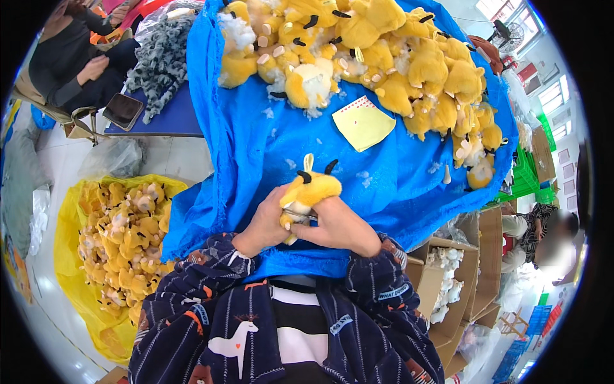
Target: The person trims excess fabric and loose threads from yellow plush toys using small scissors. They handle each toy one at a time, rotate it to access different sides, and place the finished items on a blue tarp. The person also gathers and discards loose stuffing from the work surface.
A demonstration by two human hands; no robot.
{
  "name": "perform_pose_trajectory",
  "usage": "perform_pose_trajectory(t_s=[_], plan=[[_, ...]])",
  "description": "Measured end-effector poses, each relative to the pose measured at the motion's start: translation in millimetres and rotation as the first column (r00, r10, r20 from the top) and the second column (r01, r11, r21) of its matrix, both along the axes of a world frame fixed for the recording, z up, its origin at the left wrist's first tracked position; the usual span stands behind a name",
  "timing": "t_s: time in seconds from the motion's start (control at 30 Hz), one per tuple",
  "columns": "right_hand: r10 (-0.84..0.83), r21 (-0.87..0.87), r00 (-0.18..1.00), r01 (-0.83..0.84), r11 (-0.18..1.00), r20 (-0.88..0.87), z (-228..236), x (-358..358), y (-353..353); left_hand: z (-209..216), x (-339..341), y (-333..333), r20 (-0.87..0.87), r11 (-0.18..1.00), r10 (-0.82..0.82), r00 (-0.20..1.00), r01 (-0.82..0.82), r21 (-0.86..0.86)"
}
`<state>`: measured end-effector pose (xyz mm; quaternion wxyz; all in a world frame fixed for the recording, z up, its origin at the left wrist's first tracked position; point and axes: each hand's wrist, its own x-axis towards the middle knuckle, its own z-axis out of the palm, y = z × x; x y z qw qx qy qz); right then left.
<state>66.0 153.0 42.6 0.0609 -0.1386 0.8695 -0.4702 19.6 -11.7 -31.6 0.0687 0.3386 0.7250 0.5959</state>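
Observation:
A small yellow plush toy (314, 188) with black horns and a pale yellow loop on its top is held between both hands, close to my body. My left hand (263, 223) wraps round its left side. On the other side my right hand (344, 228) presses against the toy with bent fingers. A thin, shiny metal piece shows across the toy's lower part, between the hands; its kind is hidden. Beneath lies a blue cloth (281, 144) with white stuffing tufts. Past the hands, many like toys (428, 67) are heaped at the far side.
A yellow paper pad (363, 123) lies on the cloth. At the left stands a yellow bag (67, 256) full of similar toys. A phone (123, 111) and grey fluffy material (163, 64) rest on another table, near a seated person. Cardboard boxes (489, 256) stand at right.

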Motion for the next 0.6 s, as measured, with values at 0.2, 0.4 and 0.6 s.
perform_pose_trajectory(t_s=[0.2,0.4,0.6], plan=[[0.004,-0.407,0.981,0.076,0.91,0.192,-25,-1,-6,8,-5,0,-0.102,0.997,0.04,0.994,-0.046,-0.062],[-0.34,-0.178,0.927,0.312,0.933,-0.159,23,20,-7,6,-6,-1,0.364,0.976,-0.056,0.93,-0.025,0.215],[-0.647,-0.492,0.761,0.543,0.681,-0.055,5,9,2,23,-4,0,0.529,0.93,-0.306,0.792,0.13,0.344]])
